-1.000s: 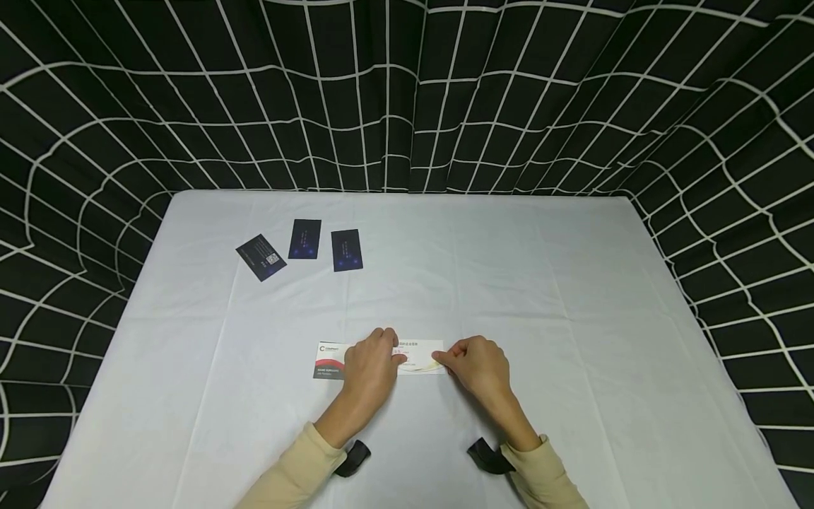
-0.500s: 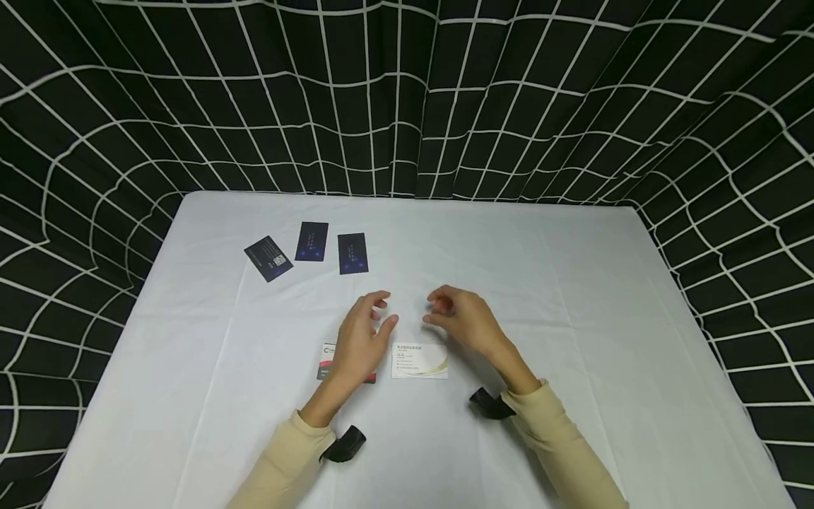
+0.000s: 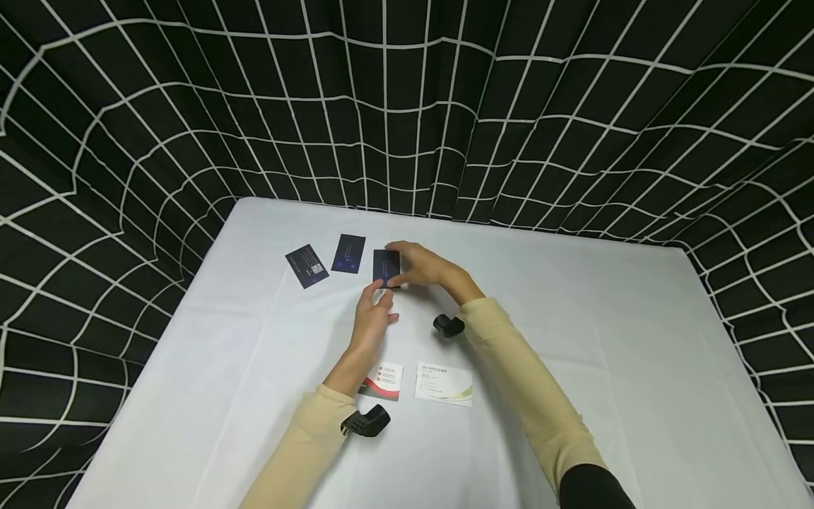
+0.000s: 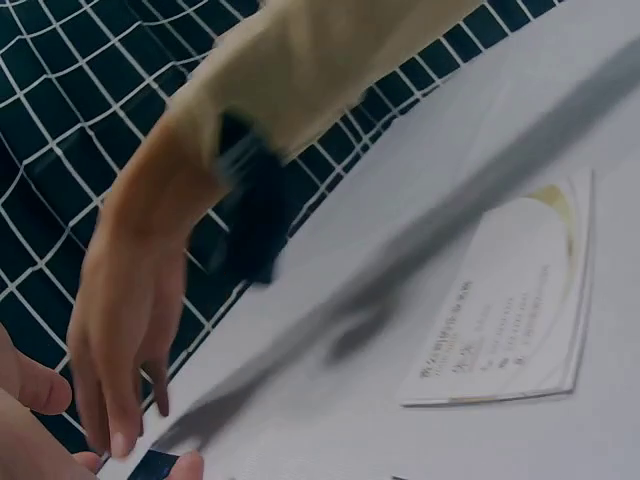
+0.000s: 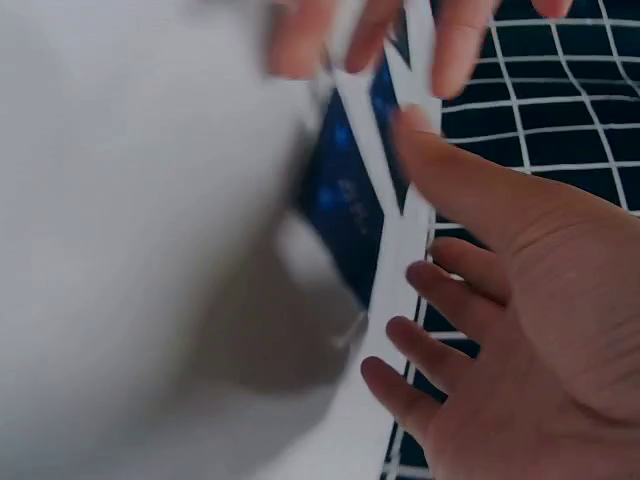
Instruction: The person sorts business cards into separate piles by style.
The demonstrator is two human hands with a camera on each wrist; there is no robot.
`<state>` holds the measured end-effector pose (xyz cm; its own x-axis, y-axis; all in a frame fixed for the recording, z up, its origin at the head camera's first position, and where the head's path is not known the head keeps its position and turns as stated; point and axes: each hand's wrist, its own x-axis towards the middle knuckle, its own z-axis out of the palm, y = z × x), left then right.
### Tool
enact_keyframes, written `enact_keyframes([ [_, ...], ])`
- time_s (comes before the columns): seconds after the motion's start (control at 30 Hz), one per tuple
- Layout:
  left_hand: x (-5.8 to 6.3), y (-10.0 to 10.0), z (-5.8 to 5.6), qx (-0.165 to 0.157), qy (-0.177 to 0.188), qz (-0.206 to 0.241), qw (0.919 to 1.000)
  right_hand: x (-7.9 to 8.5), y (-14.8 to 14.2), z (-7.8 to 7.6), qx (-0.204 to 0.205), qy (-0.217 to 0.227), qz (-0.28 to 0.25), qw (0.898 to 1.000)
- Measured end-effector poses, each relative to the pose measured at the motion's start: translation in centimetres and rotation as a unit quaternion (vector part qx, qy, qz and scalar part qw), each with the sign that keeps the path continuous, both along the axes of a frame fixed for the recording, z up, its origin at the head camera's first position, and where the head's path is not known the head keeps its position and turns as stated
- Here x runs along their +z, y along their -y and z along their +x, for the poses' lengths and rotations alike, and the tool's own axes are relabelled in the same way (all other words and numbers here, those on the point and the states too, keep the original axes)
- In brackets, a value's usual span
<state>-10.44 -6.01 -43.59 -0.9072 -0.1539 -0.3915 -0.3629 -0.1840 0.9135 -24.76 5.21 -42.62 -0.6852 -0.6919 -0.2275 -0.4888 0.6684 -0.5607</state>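
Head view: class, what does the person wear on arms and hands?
The left sleeve and right sleeve are plain beige. By the cuffs sit a left black device, with small dots, and a right black device. Black material shows by the right elbow. The left hand and right hand wear no gloves.

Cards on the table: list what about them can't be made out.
Head view: the left part of the red-and-white card is hidden by the left arm.
Head view: the fine print on the white card is too small to read.
Left wrist view: most of the rightmost dark card is cut off by the bottom edge.
Right wrist view: blur hides its print and whether the right hand touches it.
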Motion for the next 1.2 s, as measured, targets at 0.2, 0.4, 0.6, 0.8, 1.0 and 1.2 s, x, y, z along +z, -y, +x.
enact_keyframes([
  [0.2, -0.4, 0.5, -0.6, -0.002, -0.002, 0.01, 0.9999, 0.2, 3.7, -2.0, 0.022, -0.061, 0.171, 0.983],
  [0.4, -0.7, 0.5, -0.7, 0.004, 0.006, 0.002, 1.0, 0.2, 3.9, -2.6, 0.013, -0.089, 0.21, 0.973],
  [0.6, -0.8, 1.0, -1.4, 0.017, -0.003, 0.003, 0.9999, -0.3, 2.4, -3.3, -0.018, -0.076, 0.083, 0.993],
  [0.8, -0.6, 1.3, -1.7, 0.068, -0.005, 0.035, 0.9971, -0.7, 1.4, -3.2, -0.039, -0.04, -0.027, 0.998],
  [1.0, -0.6, 1.4, -1.9, 0.112, -0.04, 0.095, 0.9884, -0.4, 0.2, -1.8, -0.11, 0.007, -0.074, 0.991],
  [1.2, -0.4, 1.5, -1.9, 0.104, -0.076, 0.107, 0.9859, -0.1, -1.8, 1.2, -0.218, 0.062, -0.11, 0.968],
])
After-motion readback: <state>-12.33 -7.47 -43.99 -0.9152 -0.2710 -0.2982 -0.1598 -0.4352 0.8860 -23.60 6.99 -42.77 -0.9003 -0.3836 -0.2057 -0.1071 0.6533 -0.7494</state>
